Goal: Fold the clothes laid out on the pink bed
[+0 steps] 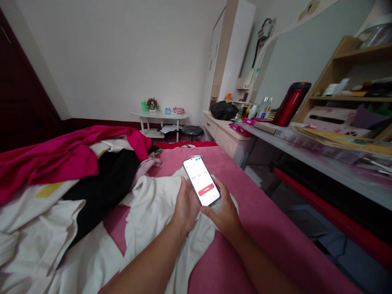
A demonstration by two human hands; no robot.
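A smartphone (201, 181) is held between both my hands, its lit white screen facing me with timer digits and a red button. My left hand (186, 204) grips its left edge, the thumb along the side and the other fingers hidden beneath. On the lower right, my right hand (226, 212) closes round the phone's edge, its thumb near the bottom corner. Under the hands a white cloth garment (150, 204) lies crumpled on the pink bed cover (257, 220).
To the left is a heap of clothes with a bright pink garment (76, 155) and a black one (107, 183). A desk (275, 141) with a red thermos (292, 104) runs along the right. A small white table (159, 116) stands by the far wall.
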